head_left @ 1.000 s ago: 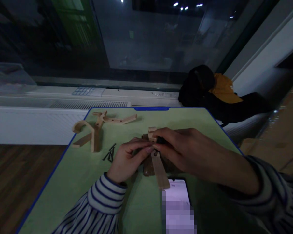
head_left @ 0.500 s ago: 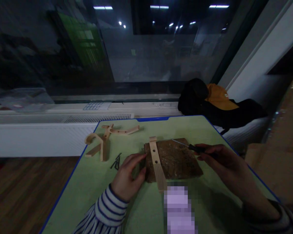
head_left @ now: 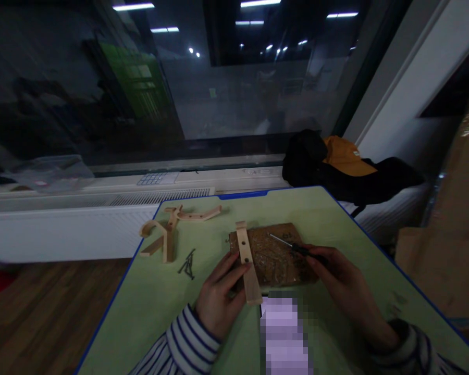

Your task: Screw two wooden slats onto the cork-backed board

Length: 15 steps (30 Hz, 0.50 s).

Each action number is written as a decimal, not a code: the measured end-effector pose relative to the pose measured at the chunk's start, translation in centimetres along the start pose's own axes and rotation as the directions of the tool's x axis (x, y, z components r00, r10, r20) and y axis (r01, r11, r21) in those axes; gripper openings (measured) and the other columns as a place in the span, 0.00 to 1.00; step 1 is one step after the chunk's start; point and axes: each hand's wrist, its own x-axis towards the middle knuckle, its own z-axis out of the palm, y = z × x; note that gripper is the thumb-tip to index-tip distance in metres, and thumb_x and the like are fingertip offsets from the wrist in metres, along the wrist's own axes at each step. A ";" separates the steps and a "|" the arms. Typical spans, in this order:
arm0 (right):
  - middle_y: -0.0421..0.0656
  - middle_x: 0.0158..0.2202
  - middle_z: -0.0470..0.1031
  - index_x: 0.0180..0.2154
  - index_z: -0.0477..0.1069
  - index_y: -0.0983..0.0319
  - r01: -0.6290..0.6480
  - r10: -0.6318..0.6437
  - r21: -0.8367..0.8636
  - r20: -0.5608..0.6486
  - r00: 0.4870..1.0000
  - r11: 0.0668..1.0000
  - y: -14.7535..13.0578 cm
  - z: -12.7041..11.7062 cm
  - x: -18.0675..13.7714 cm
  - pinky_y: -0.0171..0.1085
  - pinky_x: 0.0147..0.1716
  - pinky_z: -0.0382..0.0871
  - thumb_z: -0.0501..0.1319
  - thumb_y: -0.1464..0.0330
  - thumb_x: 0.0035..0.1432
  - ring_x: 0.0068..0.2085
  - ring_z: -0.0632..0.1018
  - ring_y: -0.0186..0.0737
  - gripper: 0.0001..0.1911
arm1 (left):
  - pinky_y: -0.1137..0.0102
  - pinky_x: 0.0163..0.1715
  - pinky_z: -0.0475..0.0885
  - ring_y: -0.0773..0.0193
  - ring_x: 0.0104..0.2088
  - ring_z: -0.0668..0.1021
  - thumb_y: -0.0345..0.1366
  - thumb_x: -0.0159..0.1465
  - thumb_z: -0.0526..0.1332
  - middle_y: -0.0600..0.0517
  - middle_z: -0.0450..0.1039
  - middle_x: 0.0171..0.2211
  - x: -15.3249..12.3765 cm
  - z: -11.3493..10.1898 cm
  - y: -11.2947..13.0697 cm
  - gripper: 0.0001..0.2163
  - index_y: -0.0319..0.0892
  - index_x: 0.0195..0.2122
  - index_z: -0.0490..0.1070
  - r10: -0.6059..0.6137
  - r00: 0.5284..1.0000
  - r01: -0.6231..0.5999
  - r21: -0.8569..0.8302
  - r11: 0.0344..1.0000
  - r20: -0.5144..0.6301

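Note:
My right hand [head_left: 334, 276] is closed around the black handle of a screwdriver [head_left: 293, 247], its thin metal shaft pointing left over a brown cardboard piece [head_left: 283, 265] covered in clear tape. A pale wooden strip [head_left: 251, 283] with two dark holes lies across the cardboard's left side, its near end past the edge. My left hand [head_left: 222, 291] is at the strip's left side, fingers apart, with fingertips touching the wood near the lower hole. Left of it lies a small pile of dark screws [head_left: 188, 264].
Several curved and angled wooden pieces [head_left: 168, 234] sit at the back left of the green table [head_left: 133, 317]. A blurred-out lilac rectangle [head_left: 283, 333] is at the near edge. Behind are a radiator [head_left: 74, 234], a black bag [head_left: 303, 159] and an orange cap [head_left: 347, 156].
My left hand has moved right from the cardboard's edge onto the wooden strip. My right hand has shifted left and slightly nearer with the screwdriver. The view has tilted slightly.

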 end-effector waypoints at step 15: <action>0.44 0.46 0.76 0.44 0.72 0.57 0.242 -0.207 -0.222 0.172 0.963 0.944 0.0 0.0 -0.6 0.46 0.46 0.72 0.58 0.67 0.57 0.45 0.77 0.44 0.12 | 0.59 0.50 0.72 0.51 0.53 0.72 0.35 0.55 0.64 0.40 0.65 0.56 -0.7 0.9 0.0 0.24 0.40 0.53 0.65 -0.071 0.997 0.069 0.143 0.987 0.010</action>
